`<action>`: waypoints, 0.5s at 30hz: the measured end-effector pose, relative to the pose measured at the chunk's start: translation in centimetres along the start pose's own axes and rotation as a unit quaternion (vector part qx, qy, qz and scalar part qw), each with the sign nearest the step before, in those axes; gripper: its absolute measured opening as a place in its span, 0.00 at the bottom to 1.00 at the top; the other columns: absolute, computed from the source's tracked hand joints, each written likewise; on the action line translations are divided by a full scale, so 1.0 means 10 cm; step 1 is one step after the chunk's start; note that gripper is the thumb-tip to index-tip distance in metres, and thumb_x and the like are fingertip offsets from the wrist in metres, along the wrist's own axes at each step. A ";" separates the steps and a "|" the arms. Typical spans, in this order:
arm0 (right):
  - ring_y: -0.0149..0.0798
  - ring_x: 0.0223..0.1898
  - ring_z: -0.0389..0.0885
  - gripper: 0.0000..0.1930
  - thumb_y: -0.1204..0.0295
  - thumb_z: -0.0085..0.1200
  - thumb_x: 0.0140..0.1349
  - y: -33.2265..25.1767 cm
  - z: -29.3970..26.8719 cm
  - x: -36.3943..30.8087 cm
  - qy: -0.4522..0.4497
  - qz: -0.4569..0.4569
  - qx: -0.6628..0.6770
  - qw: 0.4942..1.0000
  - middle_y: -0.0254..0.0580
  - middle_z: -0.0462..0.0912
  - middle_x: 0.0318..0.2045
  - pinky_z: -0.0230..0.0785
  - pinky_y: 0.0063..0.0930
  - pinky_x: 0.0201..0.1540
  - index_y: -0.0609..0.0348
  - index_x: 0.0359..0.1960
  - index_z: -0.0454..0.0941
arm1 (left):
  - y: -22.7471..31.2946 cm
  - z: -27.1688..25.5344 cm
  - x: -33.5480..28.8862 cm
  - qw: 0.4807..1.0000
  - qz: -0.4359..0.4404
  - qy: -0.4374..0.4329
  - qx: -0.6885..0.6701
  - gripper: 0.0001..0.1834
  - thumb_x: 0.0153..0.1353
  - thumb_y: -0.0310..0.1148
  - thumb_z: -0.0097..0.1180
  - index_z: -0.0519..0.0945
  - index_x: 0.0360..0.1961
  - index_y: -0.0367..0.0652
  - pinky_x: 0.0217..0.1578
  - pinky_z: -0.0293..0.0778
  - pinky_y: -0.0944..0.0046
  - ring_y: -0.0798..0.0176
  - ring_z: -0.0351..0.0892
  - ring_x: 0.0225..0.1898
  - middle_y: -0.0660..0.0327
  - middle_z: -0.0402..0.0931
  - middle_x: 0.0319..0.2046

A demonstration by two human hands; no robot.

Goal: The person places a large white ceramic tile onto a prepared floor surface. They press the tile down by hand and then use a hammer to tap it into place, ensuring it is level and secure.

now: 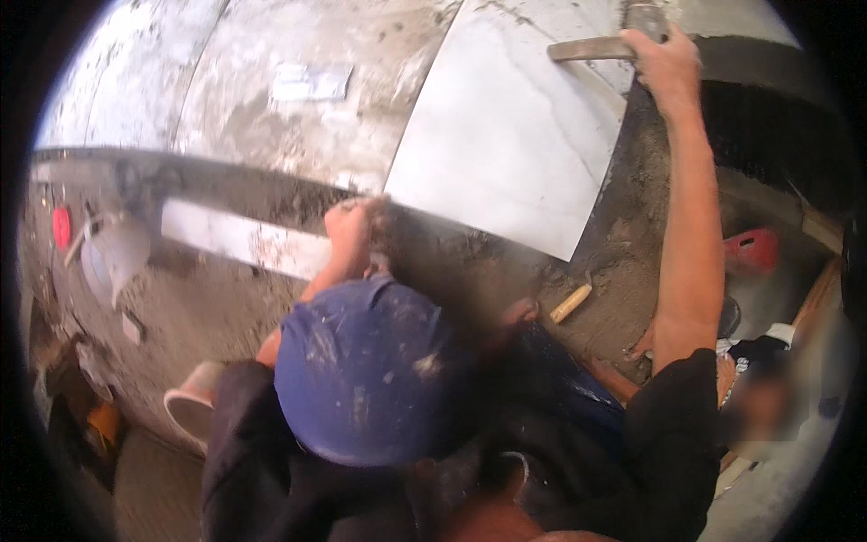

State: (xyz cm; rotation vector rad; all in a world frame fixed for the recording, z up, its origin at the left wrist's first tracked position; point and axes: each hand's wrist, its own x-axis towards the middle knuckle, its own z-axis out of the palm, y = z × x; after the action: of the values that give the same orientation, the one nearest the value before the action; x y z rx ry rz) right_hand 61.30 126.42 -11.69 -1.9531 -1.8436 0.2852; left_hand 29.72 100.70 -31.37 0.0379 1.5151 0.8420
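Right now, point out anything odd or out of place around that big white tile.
The narrow white strip near the left hand looks odd: brown smears mark it, while the large white tile is mostly clean. A light-coloured tool handle also lies loose in the dirt, just past the tile's nearest corner.

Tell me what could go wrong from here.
The white tile might chip if the tool in the right hand knocks it. The left hand, near the tile's corner, could be pinched if the tile shifts. The yellow handle beside what looks like a bare foot could be stepped on.
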 end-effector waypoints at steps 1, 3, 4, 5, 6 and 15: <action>0.30 0.21 0.77 0.23 0.58 0.68 0.53 -0.01 -0.04 -0.07 0.000 0.008 0.040 0.999 0.37 0.79 0.23 0.73 0.28 0.25 0.66 0.40 0.80 | 0.03 -0.02 0.01 1.000 0.004 -0.004 -0.004 0.09 0.60 0.30 0.68 0.84 0.35 0.34 0.22 0.69 0.70 0.69 0.77 0.21 0.59 0.81 0.26; 0.30 0.22 0.78 0.23 0.58 0.67 0.54 -0.13 0.02 -0.12 -0.021 0.020 0.021 0.999 0.37 0.80 0.24 0.72 0.27 0.25 0.66 0.42 0.80 | 0.08 -0.02 0.03 0.998 0.004 0.049 0.049 0.09 0.60 0.30 0.67 0.84 0.35 0.34 0.22 0.69 0.71 0.69 0.76 0.21 0.59 0.82 0.26; 0.31 0.23 0.79 0.24 0.58 0.67 0.53 -0.11 -0.02 -0.17 -0.027 0.027 0.019 0.999 0.39 0.81 0.23 0.73 0.29 0.27 0.67 0.43 0.80 | 0.12 0.02 0.00 0.997 -0.003 0.050 0.064 0.09 0.60 0.29 0.67 0.84 0.35 0.33 0.22 0.69 0.71 0.69 0.77 0.21 0.59 0.82 0.26; 0.33 0.23 0.80 0.26 0.57 0.66 0.53 -0.10 -0.09 -0.20 -0.028 0.032 0.013 0.999 0.41 0.82 0.23 0.74 0.30 0.28 0.68 0.45 0.80 | 0.17 0.08 -0.02 0.996 -0.008 0.044 0.076 0.08 0.60 0.29 0.66 0.84 0.35 0.33 0.22 0.68 0.70 0.69 0.77 0.22 0.59 0.82 0.26; 0.32 0.22 0.79 0.24 0.58 0.66 0.53 -0.04 -0.21 -0.27 -0.022 0.013 -0.024 0.999 0.39 0.81 0.22 0.73 0.29 0.27 0.67 0.43 0.80 | 0.16 0.14 -0.06 0.996 -0.034 0.027 0.084 0.08 0.60 0.28 0.66 0.84 0.34 0.33 0.24 0.71 0.69 0.68 0.78 0.23 0.58 0.82 0.27; 0.49 0.49 0.81 0.35 0.63 0.61 0.57 -0.39 -0.02 -0.64 0.015 -0.037 0.013 0.999 0.62 0.82 0.48 0.72 0.37 0.53 0.77 0.62 0.70 | 0.04 0.02 0.03 0.998 0.024 0.013 0.051 0.07 0.58 0.27 0.69 0.83 0.32 0.35 0.24 0.73 0.71 0.68 0.80 0.23 0.60 0.82 0.26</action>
State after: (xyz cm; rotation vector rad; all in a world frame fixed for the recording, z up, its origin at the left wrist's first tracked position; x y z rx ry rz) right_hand 57.27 120.12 -10.74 -1.8567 -1.8791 0.2530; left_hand 29.70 101.24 -31.38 0.1393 1.5851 0.8062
